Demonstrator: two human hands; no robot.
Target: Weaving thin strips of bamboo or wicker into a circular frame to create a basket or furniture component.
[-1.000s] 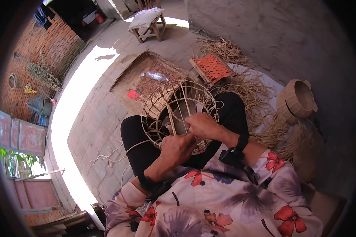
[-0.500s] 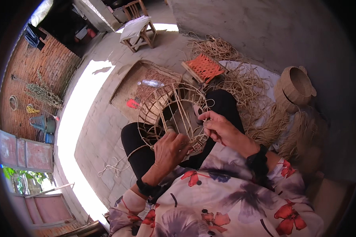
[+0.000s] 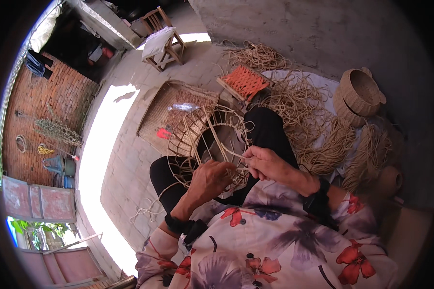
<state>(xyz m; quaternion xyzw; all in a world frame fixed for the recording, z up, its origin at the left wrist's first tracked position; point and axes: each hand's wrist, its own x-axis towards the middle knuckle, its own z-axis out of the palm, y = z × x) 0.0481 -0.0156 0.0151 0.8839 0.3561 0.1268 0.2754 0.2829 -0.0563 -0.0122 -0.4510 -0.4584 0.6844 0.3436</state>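
A round open-work basket frame (image 3: 178,126) of thin ribs and cord rests between my knees, its opening facing up. My left hand (image 3: 211,179) is closed at its near rim, fingers curled on a strand of cord; the fingertips are partly hidden. On the right side of the rim, my right hand (image 3: 266,164) pinches a pale straw-coloured cord (image 3: 226,148) that runs down across the opening to its fingertips. A short stretch of strand also shows between the two hands. One loose cord trails from the frame over my left thigh to the floor.
Beyond my knees lie a woven mat (image 3: 152,113) with a clear bottle (image 3: 183,107) and a red item (image 3: 163,133), and an orange-topped stool (image 3: 246,82). Heaped cord (image 3: 294,106), coiled hanks (image 3: 330,147) and woven baskets (image 3: 359,94) sit right. A chair (image 3: 161,45) stands farther off.
My right hand has come slightly down and closer to my left hand, with the cord now drawn across to its fingertips. My left hand stays at the near rim. The view has shifted a little.
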